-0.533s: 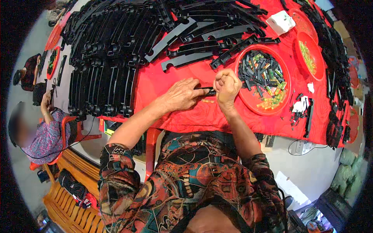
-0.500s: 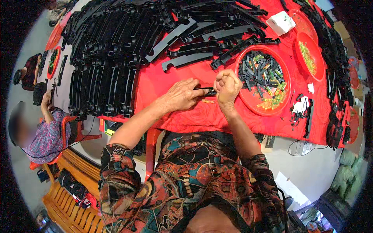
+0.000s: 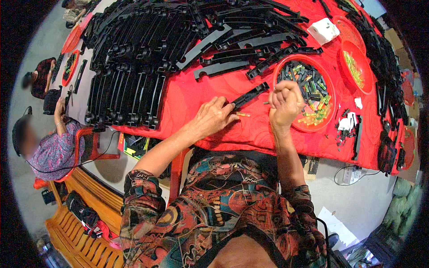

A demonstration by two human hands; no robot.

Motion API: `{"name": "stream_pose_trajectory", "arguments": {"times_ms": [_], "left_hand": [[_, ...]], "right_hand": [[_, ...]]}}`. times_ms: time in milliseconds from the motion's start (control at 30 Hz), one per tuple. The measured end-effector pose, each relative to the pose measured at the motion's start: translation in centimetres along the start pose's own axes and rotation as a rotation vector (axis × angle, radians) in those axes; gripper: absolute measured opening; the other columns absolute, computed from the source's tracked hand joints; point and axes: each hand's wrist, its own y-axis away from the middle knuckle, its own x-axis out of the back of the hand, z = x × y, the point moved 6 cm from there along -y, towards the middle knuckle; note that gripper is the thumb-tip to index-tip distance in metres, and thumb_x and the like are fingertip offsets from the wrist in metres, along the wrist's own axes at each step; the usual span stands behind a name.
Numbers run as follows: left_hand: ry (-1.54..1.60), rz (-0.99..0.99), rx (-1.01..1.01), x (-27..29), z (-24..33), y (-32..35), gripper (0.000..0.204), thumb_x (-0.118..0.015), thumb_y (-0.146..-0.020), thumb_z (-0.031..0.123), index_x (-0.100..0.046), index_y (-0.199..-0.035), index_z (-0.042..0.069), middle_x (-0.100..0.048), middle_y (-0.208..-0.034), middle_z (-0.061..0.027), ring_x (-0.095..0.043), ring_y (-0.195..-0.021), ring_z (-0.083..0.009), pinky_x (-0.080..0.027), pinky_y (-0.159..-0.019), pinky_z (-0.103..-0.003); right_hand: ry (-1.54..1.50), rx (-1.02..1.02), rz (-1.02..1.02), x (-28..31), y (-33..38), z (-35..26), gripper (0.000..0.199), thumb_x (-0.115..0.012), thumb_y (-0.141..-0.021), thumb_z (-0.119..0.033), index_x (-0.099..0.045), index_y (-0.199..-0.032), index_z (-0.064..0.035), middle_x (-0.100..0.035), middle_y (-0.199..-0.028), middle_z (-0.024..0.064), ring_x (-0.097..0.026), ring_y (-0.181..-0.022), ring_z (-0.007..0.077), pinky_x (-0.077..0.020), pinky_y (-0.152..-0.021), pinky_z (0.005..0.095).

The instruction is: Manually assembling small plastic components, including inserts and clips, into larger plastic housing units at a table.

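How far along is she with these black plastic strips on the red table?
Looks done: rows of long black plastic strips stacked at her left. In hand: left hand holds one black strip on the red tablecloth; right hand is raised beside it. Left: red round tray of small parts, loose strips beyond.

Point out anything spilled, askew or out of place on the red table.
A small yellow piece lies loose on the red cloth beside the left hand, outside the red bowl where such pieces are kept. White scraps and black bits lie scattered right of that bowl. Nothing looks damaged.
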Motion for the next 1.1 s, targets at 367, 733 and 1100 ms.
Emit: {"name": "stream_pose_trajectory", "arguments": {"times_ms": [367,733,1100], "left_hand": [[-0.413,-0.249,-0.652,0.4,1.3,-5.1,0.033,-0.046,-0.080,0.016,-0.050,-0.113,0.020,-0.042,-0.119,-0.0140,-0.048,-0.097,-0.0247,-0.043,-0.074,-0.035],[-0.390,-0.229,-0.713,3.1,1.7,-6.8,0.022,-0.053,-0.076,0.017,-0.046,-0.095,0.010,-0.048,-0.110,-0.0116,-0.048,-0.102,-0.0259,-0.036,-0.090,-0.038],[-0.223,-0.031,-0.034,0.0,-1.5,-1.6,0.028,-0.062,-0.076,0.024,-0.054,-0.097,0.007,-0.050,-0.084,-0.0113,-0.050,-0.081,-0.0273,-0.039,-0.069,-0.039]], "right_hand": [[-0.047,-0.155,0.187,3.9,3.0,-0.4,0.016,-0.037,-0.085,-0.007,-0.050,-0.077,0.0000,-0.026,-0.049,-0.0043,-0.022,-0.037,0.0048,-0.0222,-0.033,0.0211],[0.026,-0.149,0.229,5.6,2.6,-3.0,0.023,-0.039,-0.087,-0.014,-0.056,-0.091,0.0020,-0.027,-0.056,-0.0062,-0.025,-0.044,0.0037,-0.0215,-0.040,0.0186],[0.036,0.017,0.268,4.3,0.7,-4.6,0.030,-0.042,-0.094,-0.026,-0.048,-0.100,0.0026,-0.029,-0.057,-0.0045,-0.027,-0.044,0.0033,-0.0242,-0.037,0.0186]]}}
